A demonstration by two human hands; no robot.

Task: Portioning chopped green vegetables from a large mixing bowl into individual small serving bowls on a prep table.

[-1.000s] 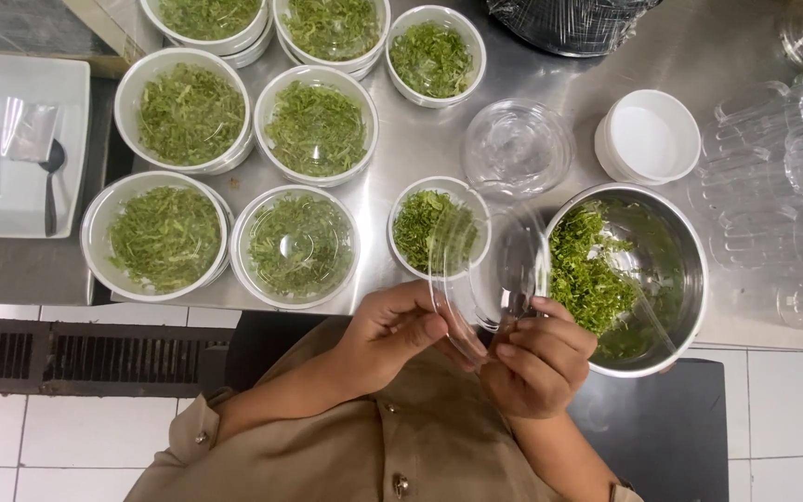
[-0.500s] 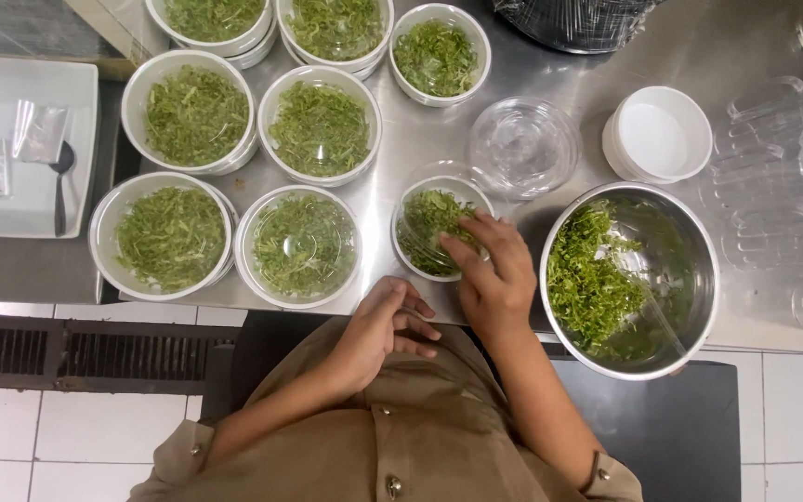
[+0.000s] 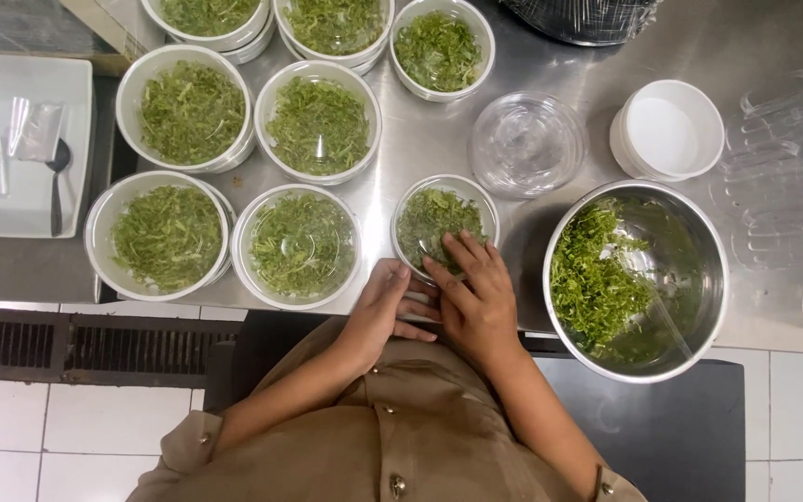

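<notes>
A: Where does the small white round bowl of chopped green herbs (image 3: pixel 445 226) sit, and how does it look?

B: At the steel bench (image 3: pixel 550 84) front edge, under a clear plastic lid. Right hand (image 3: pixel 472 296) fingers lie flat on the lid; left hand (image 3: pixel 385 307) fingers curl against the rim.

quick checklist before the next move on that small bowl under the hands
1. Clear lid covers the small bowl of chopped greens: ok.
2. Right hand fingers press on the lid: ok.
3. Left hand at the bowl's near edge: ok.
4. Lid sealed all round the rim: cannot tell.
5. Bowl fully on the steel counter: ok.
6. Spare clear lids close by: ok.
</notes>
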